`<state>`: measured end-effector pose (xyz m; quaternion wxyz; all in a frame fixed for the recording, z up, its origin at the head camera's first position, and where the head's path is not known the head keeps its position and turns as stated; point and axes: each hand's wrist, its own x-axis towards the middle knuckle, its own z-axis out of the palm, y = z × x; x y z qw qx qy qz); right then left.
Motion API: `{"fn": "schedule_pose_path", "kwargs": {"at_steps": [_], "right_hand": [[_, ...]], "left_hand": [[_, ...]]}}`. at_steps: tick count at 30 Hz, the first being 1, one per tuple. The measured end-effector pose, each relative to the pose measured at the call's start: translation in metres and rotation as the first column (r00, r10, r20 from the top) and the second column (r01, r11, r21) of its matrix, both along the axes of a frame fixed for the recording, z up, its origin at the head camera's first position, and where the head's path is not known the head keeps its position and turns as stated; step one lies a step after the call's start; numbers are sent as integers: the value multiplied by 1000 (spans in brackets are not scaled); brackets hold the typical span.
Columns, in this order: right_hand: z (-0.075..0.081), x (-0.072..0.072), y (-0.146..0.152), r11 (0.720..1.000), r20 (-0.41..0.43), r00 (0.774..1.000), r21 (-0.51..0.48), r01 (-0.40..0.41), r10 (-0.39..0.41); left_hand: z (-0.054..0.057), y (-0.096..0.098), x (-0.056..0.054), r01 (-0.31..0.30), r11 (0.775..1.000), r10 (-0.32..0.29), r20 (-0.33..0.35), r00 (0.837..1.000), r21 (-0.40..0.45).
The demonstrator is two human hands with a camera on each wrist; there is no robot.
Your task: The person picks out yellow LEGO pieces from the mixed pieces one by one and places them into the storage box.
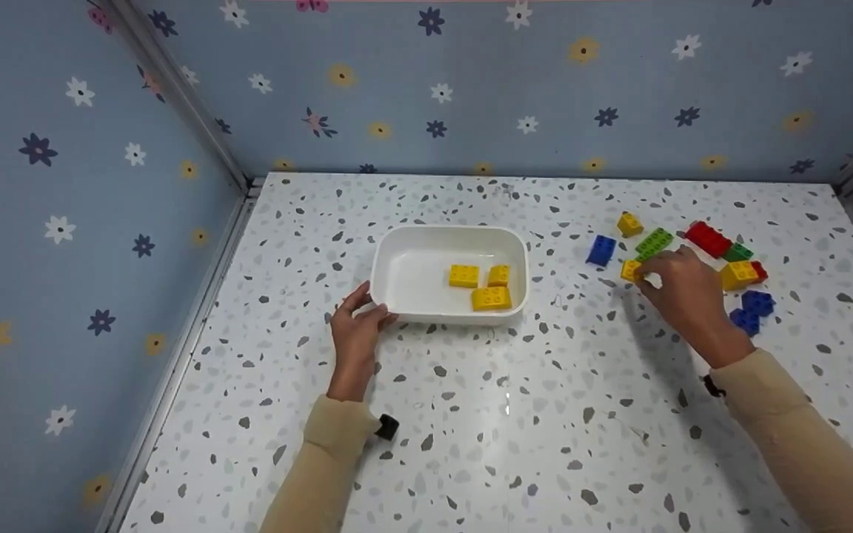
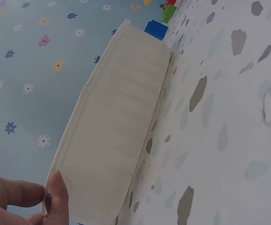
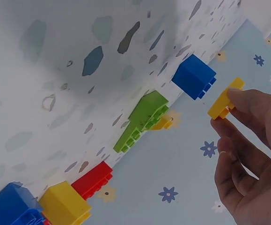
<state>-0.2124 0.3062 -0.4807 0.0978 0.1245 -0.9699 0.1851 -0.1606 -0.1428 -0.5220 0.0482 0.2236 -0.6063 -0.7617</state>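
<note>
A white plastic tub stands on the speckled table, with three yellow toy bricks inside at its right. My left hand grips the tub's front left corner, thumb on the near side. The left wrist view shows the tub's long outer wall beside the thumb. Over at the right, my right hand pinches a small yellow brick between thumb and fingers, lifted off the table. Close by lie a blue brick, a light green brick and another yellow brick.
Right of my right hand lie a red brick, a dark green brick, a larger yellow brick and blue bricks. Flowered blue panels close off the table's back and left side.
</note>
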Motion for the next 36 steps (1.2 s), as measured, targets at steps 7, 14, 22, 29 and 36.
{"fn": "schedule_pose_path", "kwargs": {"at_steps": [7, 14, 22, 29, 36], "right_hand": [[-1, 0, -4, 1000, -23, 1000, 19, -12, 12], [1, 0, -10, 999, -14, 1000, 29, -22, 22], [3, 0, -18, 999, -14, 999, 30, -34, 35], [1, -1, -26, 997, -46, 996, 27, -74, 75], [1, 0, -35, 995, -53, 994, 35, -91, 93]], "left_hand": [[-1, 1, 0, -10, 1000, 10, -28, 1000, 10], [1, 2, -1, -10, 1000, 10, 2, 1000, 0], [1, 2, -2, -9, 1000, 9, 17, 1000, -5], [1, 1, 0, -5, 1000, 5, 12, 1000, 1], [0, 0, -1, -2, 1000, 2, 17, 1000, 11]]}}
